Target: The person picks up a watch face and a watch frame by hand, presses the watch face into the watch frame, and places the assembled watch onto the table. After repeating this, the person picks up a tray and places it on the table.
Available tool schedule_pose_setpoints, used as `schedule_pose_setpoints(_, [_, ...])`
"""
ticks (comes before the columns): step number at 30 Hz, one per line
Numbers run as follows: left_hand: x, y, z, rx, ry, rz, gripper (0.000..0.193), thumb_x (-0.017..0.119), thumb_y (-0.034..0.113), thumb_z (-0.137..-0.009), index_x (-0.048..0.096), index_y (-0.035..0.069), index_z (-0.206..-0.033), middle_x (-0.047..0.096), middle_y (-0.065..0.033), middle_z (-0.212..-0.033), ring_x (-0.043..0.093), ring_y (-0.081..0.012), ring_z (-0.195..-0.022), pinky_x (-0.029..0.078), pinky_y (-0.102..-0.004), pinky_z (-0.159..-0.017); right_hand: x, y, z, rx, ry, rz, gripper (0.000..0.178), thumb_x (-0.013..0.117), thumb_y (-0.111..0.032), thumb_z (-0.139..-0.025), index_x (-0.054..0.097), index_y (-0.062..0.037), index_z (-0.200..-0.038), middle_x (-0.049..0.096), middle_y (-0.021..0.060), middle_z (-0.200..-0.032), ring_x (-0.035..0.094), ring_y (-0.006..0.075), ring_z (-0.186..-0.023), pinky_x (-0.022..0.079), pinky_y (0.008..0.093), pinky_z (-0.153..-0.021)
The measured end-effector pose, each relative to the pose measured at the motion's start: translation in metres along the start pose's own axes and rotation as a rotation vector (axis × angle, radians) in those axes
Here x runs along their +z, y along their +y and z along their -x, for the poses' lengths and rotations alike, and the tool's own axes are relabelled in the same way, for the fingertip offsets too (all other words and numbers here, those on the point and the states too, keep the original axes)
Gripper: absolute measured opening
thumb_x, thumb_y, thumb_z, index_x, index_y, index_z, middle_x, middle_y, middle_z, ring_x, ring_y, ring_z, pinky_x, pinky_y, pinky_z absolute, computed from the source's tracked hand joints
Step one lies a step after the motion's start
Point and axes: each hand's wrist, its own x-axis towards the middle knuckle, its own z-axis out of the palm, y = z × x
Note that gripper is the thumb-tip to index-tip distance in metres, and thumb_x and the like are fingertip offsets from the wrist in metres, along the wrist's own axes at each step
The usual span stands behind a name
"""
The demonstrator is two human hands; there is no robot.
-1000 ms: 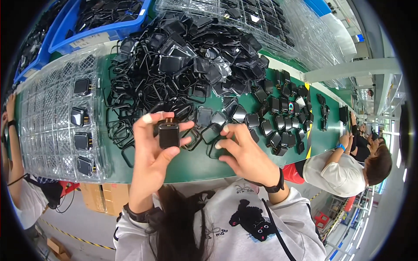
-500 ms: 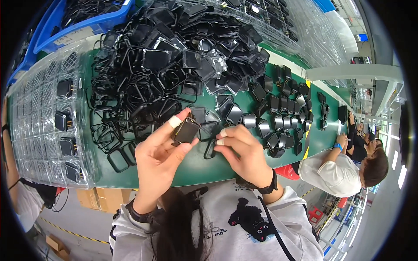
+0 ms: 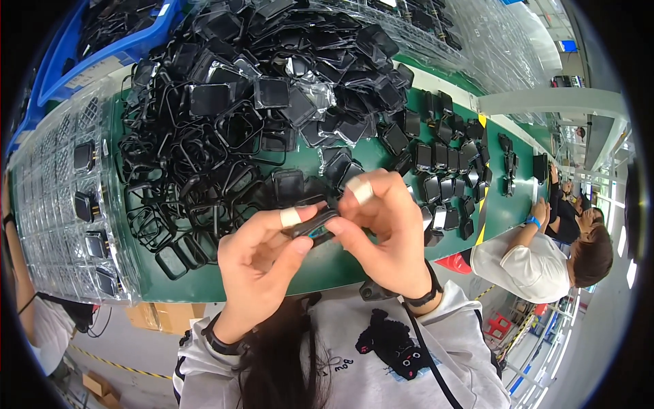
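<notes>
Green tabletop point(image 3: 187, 290) below, left fingers point(image 3: 291, 258) and right fingers point(image 3: 355, 240) pinch a black device point(image 3: 315, 223).

left hand point(image 3: 253, 258) and right hand point(image 3: 388, 232) close together, fingers point(image 3: 262, 228) bent inward, thumbs point(image 3: 354, 240) pressed in pinch grips

Between the wrists, nearer the body than the black casing point(image 3: 315, 225) pinched by both hands, a bare patch of green tabletop point(image 3: 330, 264) is left open. To the left of the left hand point(image 3: 253, 262), a low route is offered along the near edge, up to the clear tray point(image 3: 51, 211). Beyond that hand, passage is blocked by tangled black frames point(image 3: 197, 157) and, farther out, by heaped flat pieces point(image 3: 320, 54). Past the right hand point(image 3: 387, 228), the way is obstructed by clustered black units point(image 3: 446, 157).
</notes>
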Motion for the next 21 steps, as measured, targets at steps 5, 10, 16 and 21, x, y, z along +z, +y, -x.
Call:
schedule_pose_setpoints(5, [-0.010,-0.003,0.001,0.019,-0.109,0.044,0.036,0.060,-0.010,-0.084,0.051,-0.010,-0.119,0.057,-0.0212,-0.122,0.059,-0.0217,-0.110,0.050,-0.0307,-0.089,-0.011,-0.001,-0.012,0.101,-0.139,-0.199,0.033,0.063,0.013,-0.080,0.051,0.0032,-0.110,0.047,0.0112,-0.110,0.061,0.0132,-0.077,0.051,0.0222,-0.057])
schedule_pose_setpoints(10, [-0.001,0.005,-0.005,-0.122,0.001,0.214,0.047,0.061,-0.013,-0.082,0.044,-0.010,-0.126,0.056,-0.0197,-0.122,0.058,-0.0218,-0.110,0.049,-0.0309,-0.091,-0.013,0.005,-0.023,-0.160,-0.221,-0.036,0.036,0.063,0.012,-0.080,0.056,0.0045,-0.114,0.046,0.0151,-0.120,0.060,0.0124,-0.076,0.051,0.0218,-0.061])
schedule_pose_setpoints(16, [0.001,0.005,-0.004,-0.020,0.089,0.188,0.051,0.061,-0.013,-0.081,0.044,-0.010,-0.129,0.054,-0.0186,-0.126,0.058,-0.0220,-0.109,0.049,-0.0314,-0.092,-0.004,-0.009,-0.026,-0.301,-0.116,0.190,0.023,0.066,0.008,-0.080,0.064,0.0030,-0.102,0.056,0.0152,-0.111,0.063,0.0144,-0.083,0.053,0.0232,-0.065])
schedule_pose_setpoints(21, [0.000,0.008,-0.001,-0.034,0.123,0.115,0.041,0.060,-0.012,-0.083,0.051,-0.011,-0.123,0.061,-0.0177,-0.117,0.062,-0.0222,-0.103,0.051,-0.0317,-0.091,0.003,-0.006,-0.031,-0.177,-0.071,-0.019,0.016,0.065,0.007,-0.081,0.065,0.0034,-0.097,0.057,0.0129,-0.103,0.062,0.0152,-0.080,0.053,0.0233,-0.065])
